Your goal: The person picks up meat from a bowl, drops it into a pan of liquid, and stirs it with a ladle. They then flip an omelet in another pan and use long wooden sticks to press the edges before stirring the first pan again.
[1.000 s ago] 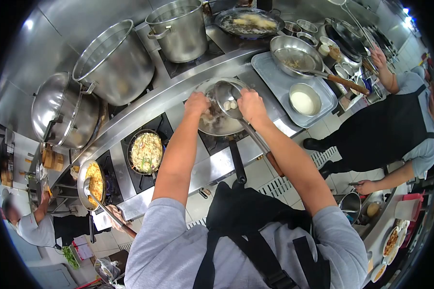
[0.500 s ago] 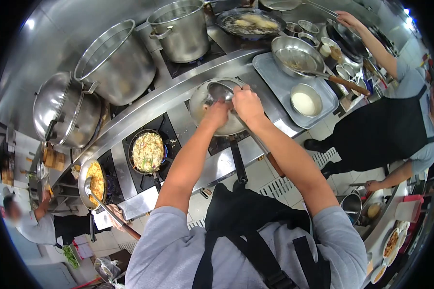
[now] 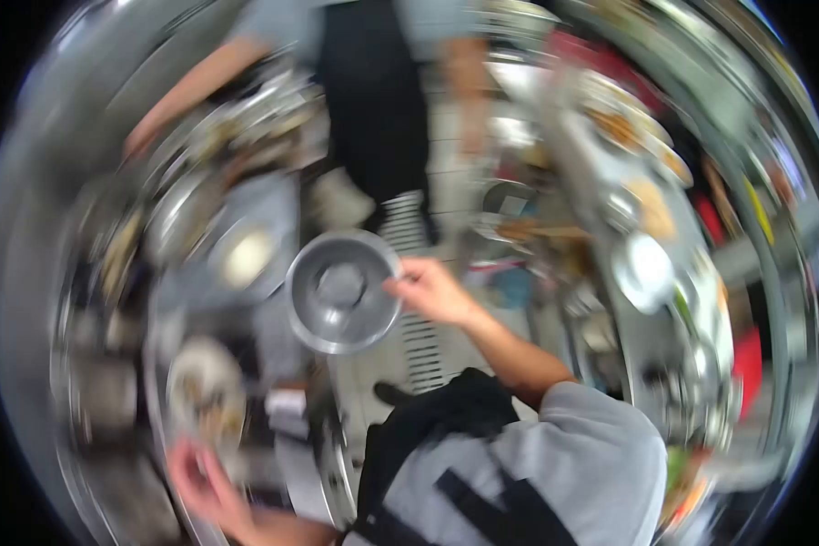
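My right hand [image 3: 432, 289] grips the rim of a round metal bowl [image 3: 344, 318], held out above the floor between the two counters. Inside, the bowl looks bare and shiny. My left hand [image 3: 205, 491] is at the lower left by the stove, blurred, its thumb and fingers apart with nothing seen in them. Just beyond it sits a pan [image 3: 202, 364] with food pieces, too smeared to name.
A co-worker in a black apron [image 3: 373, 91] stands ahead in the aisle. On the left a tray [image 3: 268, 209] bears a container of white contents [image 3: 246, 257]. The right counter [image 3: 601, 218] carries plates of food [image 3: 614, 126] and metal bowls.
My view has swung right from the stove toward the aisle. Both hands were together over the pan; now they are apart, and my right hand has the bowl out over the floor.
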Available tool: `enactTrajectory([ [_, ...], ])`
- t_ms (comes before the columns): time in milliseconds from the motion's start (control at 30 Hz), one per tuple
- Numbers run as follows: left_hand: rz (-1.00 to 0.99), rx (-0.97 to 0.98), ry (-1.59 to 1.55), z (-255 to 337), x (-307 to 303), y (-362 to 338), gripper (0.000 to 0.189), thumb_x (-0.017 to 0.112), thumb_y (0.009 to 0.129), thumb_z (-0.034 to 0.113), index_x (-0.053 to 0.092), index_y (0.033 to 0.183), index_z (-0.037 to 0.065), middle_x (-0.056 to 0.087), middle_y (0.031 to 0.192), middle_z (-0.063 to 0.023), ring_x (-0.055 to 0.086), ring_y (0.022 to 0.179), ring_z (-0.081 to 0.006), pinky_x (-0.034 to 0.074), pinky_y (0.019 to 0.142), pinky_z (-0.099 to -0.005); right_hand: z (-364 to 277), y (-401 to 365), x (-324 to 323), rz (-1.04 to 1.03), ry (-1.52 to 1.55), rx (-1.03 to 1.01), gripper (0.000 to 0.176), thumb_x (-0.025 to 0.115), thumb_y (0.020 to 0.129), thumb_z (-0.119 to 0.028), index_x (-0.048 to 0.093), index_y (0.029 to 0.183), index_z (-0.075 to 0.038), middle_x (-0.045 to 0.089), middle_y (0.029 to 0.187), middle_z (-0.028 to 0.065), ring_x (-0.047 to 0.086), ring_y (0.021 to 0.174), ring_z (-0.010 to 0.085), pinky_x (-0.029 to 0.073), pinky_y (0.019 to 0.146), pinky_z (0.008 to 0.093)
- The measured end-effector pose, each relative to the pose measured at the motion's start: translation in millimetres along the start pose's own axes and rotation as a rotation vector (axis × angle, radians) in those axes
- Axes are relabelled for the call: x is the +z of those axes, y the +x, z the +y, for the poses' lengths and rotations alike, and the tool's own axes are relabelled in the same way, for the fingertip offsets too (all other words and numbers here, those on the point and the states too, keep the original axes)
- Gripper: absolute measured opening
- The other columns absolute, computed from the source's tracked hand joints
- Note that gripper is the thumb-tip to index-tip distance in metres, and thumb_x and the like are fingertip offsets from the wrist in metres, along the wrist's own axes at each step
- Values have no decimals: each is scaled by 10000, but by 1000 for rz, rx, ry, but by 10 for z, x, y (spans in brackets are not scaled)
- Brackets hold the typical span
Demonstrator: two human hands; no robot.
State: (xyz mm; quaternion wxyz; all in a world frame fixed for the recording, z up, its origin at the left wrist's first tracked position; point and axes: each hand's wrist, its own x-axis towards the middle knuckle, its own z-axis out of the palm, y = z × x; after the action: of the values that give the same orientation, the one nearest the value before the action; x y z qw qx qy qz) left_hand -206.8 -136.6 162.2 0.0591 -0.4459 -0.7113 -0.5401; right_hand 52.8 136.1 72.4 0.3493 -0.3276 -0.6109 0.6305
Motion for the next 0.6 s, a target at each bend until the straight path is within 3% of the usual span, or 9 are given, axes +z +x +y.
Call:
enactTrajectory([
  [33,-59,101,-111,130,218,-94,287,582,849,54,541,1125,-13,586,867,-76,549,800,-144,445,769,-282,-37,-326,-406,89,72,27,170,570,858,-168,595,875,-1,596,746,22,566,627,79,479,545,248],
  [67,-152,59,-187,557,465,-223,210,595,857,32,553,1051,-36,574,911,-117,547,816,-188,462,763,-304,-88,-685,-782,191,4,16,171,579,866,-176,606,910,-12,594,762,4,554,637,66,475,553,238],
  [133,-540,75,-483,873,935,-500,241,586,850,14,545,1085,-19,572,897,-99,538,795,-177,455,754,-295,-80,-1512,-1518,414,-111,-1,175,589,877,-186,611,925,-19,582,752,-19,542,646,53,465,557,231],
  [267,-1025,-77,-419,1566,1788,-1023,318,588,829,-8,537,1142,15,567,893,-46,518,778,-144,448,724,-282,-320,-3308,-2511,1012,-69,-36,174,584,861,-177,620,902,-12,610,718,22,562,608,80,473,540,232],
  [367,-1136,-39,-464,2016,2290,-1453,301,556,859,4,541,1159,26,575,903,-45,516,797,-139,434,725,-266,-410,-4570,-3003,1460,-121,11,154,594,857,-173,623,829,-24,589,691,14,547,581,67,478,536,232],
  [433,-1278,162,-415,2280,2684,-1653,301,556,866,15,542,1166,21,573,897,-41,503,785,-127,425,711,-256,-151,-5450,-3536,1717,-237,48,181,596,851,-168,578,743,-23,555,657,7,536,565,74,482,527,242],
  [500,-1391,126,-406,2387,3032,-1898,284,568,873,47,542,1153,5,558,862,-29,481,751,-111,420,683,-244,-108,-6130,-4037,1924,12,-111,140,566,860,-147,606,796,-30,575,675,23,536,553,84,453,512,216],
  [567,-1511,295,-336,2429,3313,-2101,259,577,878,75,546,1122,-9,537,824,-18,461,722,-97,414,657,-233,-109,-6611,-4578,2104,237,-439,118,567,829,-80,506,747,-21,556,767,67,566,651,150,512,529,267],
  [600,-1563,255,-297,2409,3412,-2219,230,583,883,98,553,1083,-14,534,820,-14,458,725,-92,408,659,-228,363,-7098,-5112,2141,185,-436,72,530,835,-71,510,797,-13,562,791,80,577,667,169,517,535,267],
])
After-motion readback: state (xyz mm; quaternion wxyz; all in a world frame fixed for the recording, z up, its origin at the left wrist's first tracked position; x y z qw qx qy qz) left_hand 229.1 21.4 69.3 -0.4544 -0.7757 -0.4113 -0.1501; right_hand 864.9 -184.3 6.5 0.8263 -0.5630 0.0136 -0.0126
